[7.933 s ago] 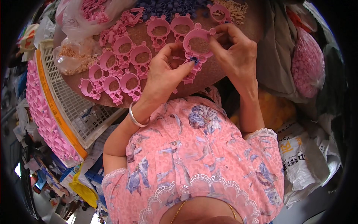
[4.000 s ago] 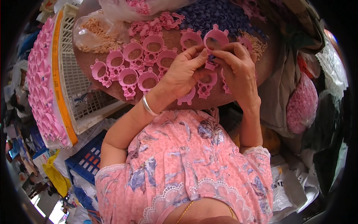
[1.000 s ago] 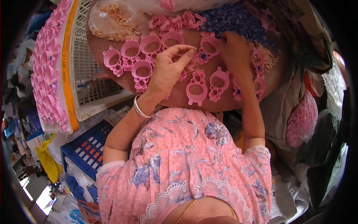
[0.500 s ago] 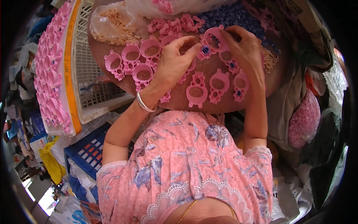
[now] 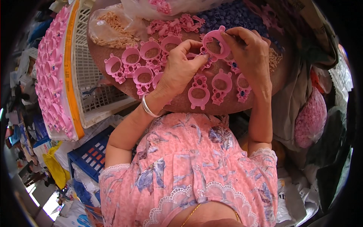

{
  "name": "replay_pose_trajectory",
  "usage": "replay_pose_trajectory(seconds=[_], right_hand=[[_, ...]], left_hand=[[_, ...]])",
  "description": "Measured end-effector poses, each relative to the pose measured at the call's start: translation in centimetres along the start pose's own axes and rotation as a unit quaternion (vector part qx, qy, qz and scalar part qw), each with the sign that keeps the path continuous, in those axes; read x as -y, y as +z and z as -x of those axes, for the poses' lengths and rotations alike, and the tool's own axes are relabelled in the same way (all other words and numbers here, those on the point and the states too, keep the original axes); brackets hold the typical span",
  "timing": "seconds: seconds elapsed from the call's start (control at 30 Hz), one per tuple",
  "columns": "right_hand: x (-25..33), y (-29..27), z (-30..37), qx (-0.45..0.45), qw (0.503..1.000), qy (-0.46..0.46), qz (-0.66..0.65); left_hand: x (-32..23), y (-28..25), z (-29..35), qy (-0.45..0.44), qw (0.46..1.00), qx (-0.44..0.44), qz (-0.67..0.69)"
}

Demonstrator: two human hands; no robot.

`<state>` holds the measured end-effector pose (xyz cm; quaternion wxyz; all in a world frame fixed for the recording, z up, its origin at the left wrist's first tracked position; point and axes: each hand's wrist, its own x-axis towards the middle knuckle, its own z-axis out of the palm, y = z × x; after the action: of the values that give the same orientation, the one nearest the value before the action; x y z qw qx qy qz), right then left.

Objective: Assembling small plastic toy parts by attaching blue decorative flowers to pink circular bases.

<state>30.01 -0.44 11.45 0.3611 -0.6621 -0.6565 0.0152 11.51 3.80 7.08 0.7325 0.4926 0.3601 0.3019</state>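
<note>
A pink plastic ring frame with small ears (image 5: 225, 48) is lifted just over the round table. My right hand (image 5: 251, 55) pinches its ring wall between thumb and fingers. On the other side, my left hand (image 5: 181, 66) has thumb and forefinger closed at the frame's narrow end; the fingers partly hide that end. Similar pink frames lie below in loose rows, such as the frame (image 5: 198, 104) nearest my body. Some on the right, like the small-ringed frame (image 5: 243, 94), carry dark blue pieces.
Across the table's far side lie a heap of blue pieces (image 5: 234, 19), small pink parts (image 5: 176, 25) and a clear bag of beige pieces (image 5: 119, 28). At left stand a pale crate (image 5: 107, 111) and stacked pink frames (image 5: 53, 75). A pink-filled bag (image 5: 312, 117) hangs at right.
My left thumb and forefinger have moved right onto the frame's narrow end, hiding the blue piece seen there before. The ring has tilted slightly in my right hand.
</note>
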Motion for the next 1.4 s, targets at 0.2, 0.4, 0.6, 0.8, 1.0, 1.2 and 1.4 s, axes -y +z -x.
replay_pose_trajectory(seconds=[0.2, 0.4, 0.6, 0.8, 1.0, 1.2, 1.4], right_hand=[[-0.7, 1.0, -0.4, 0.029, 0.996, 0.075, -0.044], [-4.5, 4.9, 1.1, 0.068, 0.992, 0.059, 0.087], [-5.0, 7.4, 1.3, 0.045, 0.99, 0.043, 0.125], [-6.7, 4.3, 0.8, -0.036, 0.97, 0.066, 0.232], [-9.8, 2.4, 2.5, 0.145, 0.923, 0.075, 0.347], [-7.8, 1.5, 2.5, 0.116, 0.932, 0.062, 0.338], [-0.7, -2.1, 5.9, 0.271, 0.922, 0.209, -0.18]], left_hand=[[-0.4, 0.3, 0.8, 0.006, 0.999, -0.023, 0.024], [-0.5, -1.5, 2.1, 0.042, 0.991, -0.057, -0.112], [-0.4, -1.8, 3.3, 0.024, 0.988, -0.063, -0.141], [-0.3, -2.3, 4.1, 0.022, 0.993, -0.053, -0.1], [-0.4, -2.7, 4.3, 0.012, 0.991, -0.069, -0.113], [0.9, -2.7, 5.0, 0.02, 0.987, -0.037, -0.154], [2.4, -2.4, 7.5, 0.08, 0.953, 0.044, -0.289]])
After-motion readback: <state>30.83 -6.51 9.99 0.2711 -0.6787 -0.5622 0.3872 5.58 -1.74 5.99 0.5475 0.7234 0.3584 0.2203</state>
